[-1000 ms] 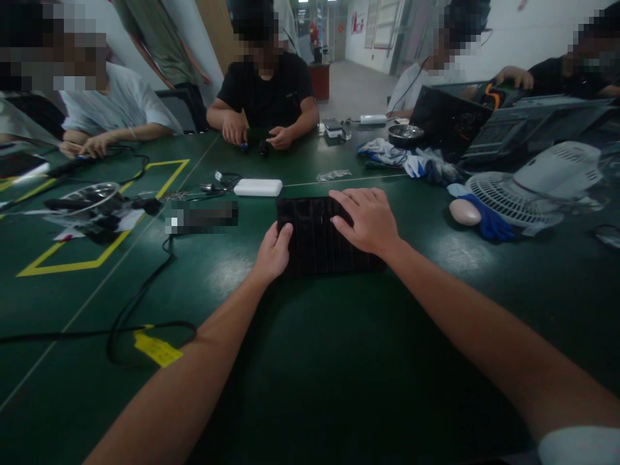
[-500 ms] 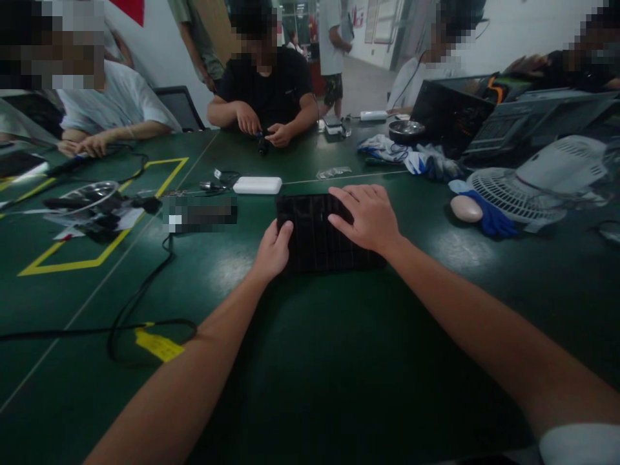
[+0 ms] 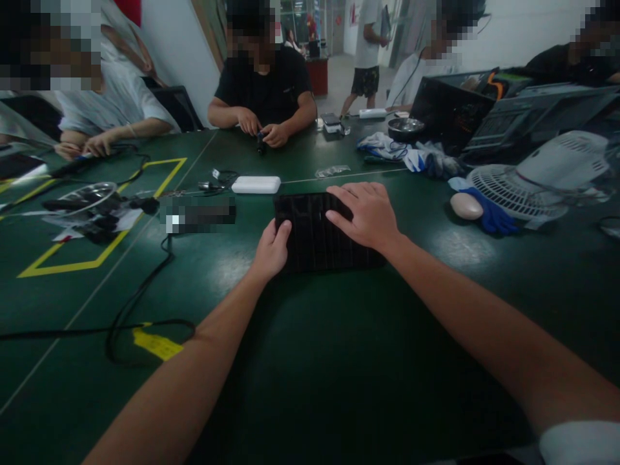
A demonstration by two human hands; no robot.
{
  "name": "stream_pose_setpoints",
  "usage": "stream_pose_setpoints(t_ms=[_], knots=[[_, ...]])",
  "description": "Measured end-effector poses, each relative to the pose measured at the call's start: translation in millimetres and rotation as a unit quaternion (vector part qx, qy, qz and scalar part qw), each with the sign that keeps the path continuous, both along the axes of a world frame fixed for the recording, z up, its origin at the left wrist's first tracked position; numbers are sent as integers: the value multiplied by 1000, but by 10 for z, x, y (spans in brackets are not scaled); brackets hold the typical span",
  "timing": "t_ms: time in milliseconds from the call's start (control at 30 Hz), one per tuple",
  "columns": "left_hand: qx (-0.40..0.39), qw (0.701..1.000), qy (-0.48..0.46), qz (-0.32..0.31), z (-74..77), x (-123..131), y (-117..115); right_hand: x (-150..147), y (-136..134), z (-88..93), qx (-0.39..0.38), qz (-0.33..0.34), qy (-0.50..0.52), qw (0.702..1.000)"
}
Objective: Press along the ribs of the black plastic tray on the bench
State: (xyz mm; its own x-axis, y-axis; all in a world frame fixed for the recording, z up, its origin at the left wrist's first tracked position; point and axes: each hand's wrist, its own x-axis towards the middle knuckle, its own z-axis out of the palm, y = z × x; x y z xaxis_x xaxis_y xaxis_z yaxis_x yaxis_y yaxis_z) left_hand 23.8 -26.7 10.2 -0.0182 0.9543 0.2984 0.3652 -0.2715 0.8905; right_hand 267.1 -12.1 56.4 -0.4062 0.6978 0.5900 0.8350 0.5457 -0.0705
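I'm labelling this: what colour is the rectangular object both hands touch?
The rectangular object is black, best seen in the head view.

One camera, worn on the person's head, looks forward and down across the green table point(image 3: 339, 361), whose nearest part fills the bottom. The forearms point(image 3: 475, 303) rise from the lower corners towards the left hand point(image 3: 272, 252) and right hand point(image 3: 365, 216), seen fairly close, mid-frame; a black-shirted co-worker point(image 3: 268, 84) and the pale floor point(image 3: 334, 81) lie farther off, near the top.
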Motion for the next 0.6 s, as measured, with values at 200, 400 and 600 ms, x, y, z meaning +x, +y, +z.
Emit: stream_pose_setpoints(t_ms=[200,400,600], knots=[[1,1000,-1,-7,8,2,-4,2,9,-8,12,-3,-7,1000],[7,1000,9,2,7,3,1,10,12,-17,15,0,-11,1000],[4,1000,4,-1,-5,-5,8,9,-3,-11,7,-1,-13,1000]])
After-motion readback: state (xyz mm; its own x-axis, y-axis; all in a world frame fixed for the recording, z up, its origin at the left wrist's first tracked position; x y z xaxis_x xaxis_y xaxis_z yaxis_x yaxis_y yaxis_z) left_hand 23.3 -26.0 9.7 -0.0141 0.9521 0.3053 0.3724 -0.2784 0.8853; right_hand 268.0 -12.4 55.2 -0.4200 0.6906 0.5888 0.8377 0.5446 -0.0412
